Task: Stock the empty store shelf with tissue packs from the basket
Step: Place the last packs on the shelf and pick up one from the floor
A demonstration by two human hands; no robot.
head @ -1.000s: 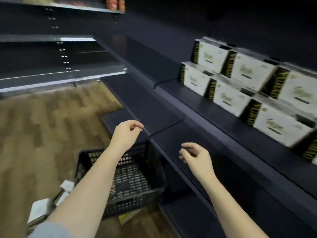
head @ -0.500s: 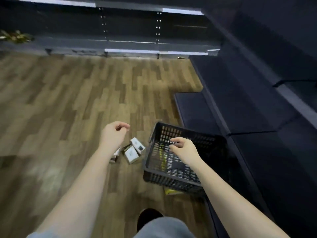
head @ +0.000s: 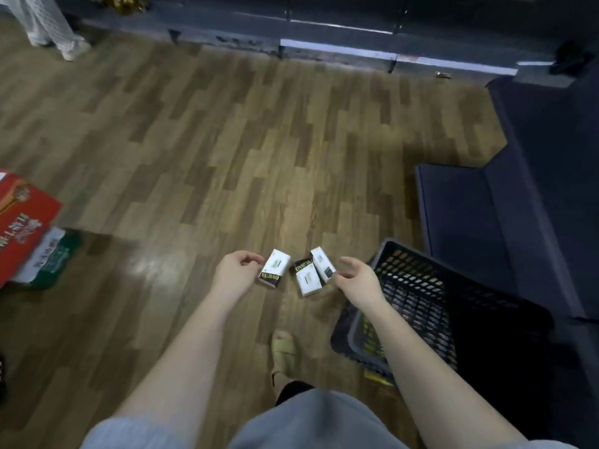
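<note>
Viewed from above, looking down at wooden floor (head: 227, 140). Landmark taken: black plastic basket (head: 421, 303), standing on the floor at lower right, tight against the dark lower shelf (head: 470, 222). Nothing but mesh bottom and something yellow made out inside or beneath the basket; too dim to say which.

Three tissue packs lying on the floor just left of the basket, outside it. Nearest the basket: third pack (head: 323, 264), white, tilted, leaning against or overlapping the middle pack (head: 306, 277); contact between the two cannot be settled. Farthest from the basket: left pack (head: 275, 269), white with a dark end bearing yellow lettering.

Left hand (head: 238, 270) farther from the basket than all three packs, fingers curled inward, fingertips at the edge of the left pack; touching or merely beside, cannot tell. No firm grasp seen.

Right hand (head: 358, 280) between the third pack and the basket rim, fingers loosely spread and slightly bent, holding nothing, close to the third pack but seemingly apart from it.

Foot in pale sandal (head: 283, 346) on the floor left of the basket's near corner. Red carton (head: 22, 222) far left of the basket, at frame edge, with a green-and-white package (head: 52, 257) beside it.
</note>
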